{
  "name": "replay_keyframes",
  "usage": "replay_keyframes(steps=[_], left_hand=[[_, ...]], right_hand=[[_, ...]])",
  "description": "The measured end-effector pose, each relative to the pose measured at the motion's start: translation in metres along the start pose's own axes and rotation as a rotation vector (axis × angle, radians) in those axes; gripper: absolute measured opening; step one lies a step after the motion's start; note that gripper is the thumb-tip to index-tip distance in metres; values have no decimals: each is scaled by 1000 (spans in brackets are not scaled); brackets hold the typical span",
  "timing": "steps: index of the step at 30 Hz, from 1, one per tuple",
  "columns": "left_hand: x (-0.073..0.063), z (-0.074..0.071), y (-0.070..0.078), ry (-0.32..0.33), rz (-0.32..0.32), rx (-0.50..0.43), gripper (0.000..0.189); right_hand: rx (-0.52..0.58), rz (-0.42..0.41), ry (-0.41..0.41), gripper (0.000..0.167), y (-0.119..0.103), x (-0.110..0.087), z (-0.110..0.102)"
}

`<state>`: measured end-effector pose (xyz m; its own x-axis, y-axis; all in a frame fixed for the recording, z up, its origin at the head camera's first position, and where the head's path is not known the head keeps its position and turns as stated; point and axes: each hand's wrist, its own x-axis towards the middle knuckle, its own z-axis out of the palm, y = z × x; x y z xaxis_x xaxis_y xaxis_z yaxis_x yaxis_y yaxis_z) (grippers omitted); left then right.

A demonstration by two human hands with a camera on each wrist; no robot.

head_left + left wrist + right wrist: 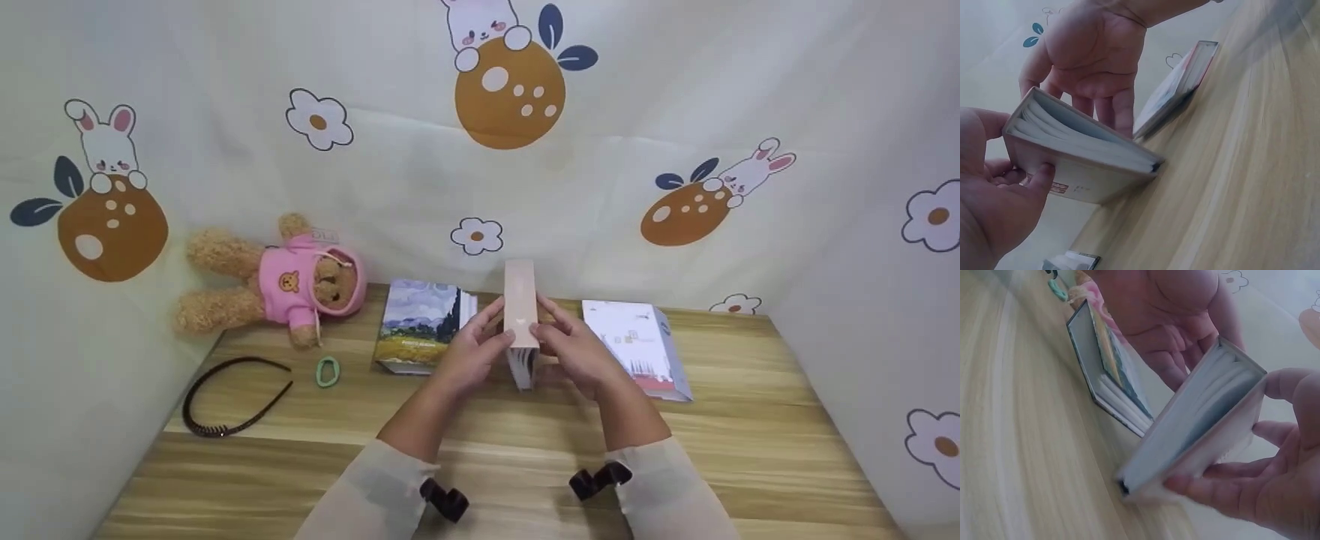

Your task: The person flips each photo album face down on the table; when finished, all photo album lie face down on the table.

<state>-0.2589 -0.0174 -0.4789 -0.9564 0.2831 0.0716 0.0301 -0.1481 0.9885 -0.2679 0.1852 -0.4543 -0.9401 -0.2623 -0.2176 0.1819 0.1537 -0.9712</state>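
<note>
A thick pale pink book stands on edge near the middle of the table's back, its page ends toward me. From the left, my left hand grips it, thumb on the cover near the narrow pink side. My right hand holds the opposite side the same way. In the left wrist view the pages fan slightly between the covers, and the book's lower end meets the wood. To the left lies a book with a painted landscape cover; to the right is a white illustrated book.
A teddy bear in a pink hoodie lies at the back left against the patterned cloth. In front of it are a green hair tie and a dark toothed headband. Cloth surrounds the wooden table at the back and sides.
</note>
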Motion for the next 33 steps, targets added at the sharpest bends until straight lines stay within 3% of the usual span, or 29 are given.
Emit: replay_keyframes(steps=[3, 8, 11, 13, 16, 21, 24, 33], left_hand=[[-1, 1, -4, -4, -14, 27, 62], [-1, 2, -22, 42, -139, 126, 58], [1, 2, -31, 78, -199, 50, 63], [3, 0, -33, 95, -237, -13, 67], [4, -2, -32, 109, -278, -34, 67], [4, -7, -29, 103, -274, 46, 62], [4, -9, -27, 114, -256, 65, 64], [5, -12, -19, 222, -195, 136, 60]], right_hand=[[5, -29, 16, 64, -2, 0, -6], [-61, -116, 111, 65, -6, -2, -17], [-106, -131, 152, 68, -6, -1, -25], [-165, -109, 159, 69, -5, -1, -30], [-276, -48, 159, 71, 0, 1, -36], [-419, 41, 148, 72, 16, 7, -38], [-459, 41, 134, 70, 24, 12, -35], [-457, 74, 182, 67, 19, 14, -28]])
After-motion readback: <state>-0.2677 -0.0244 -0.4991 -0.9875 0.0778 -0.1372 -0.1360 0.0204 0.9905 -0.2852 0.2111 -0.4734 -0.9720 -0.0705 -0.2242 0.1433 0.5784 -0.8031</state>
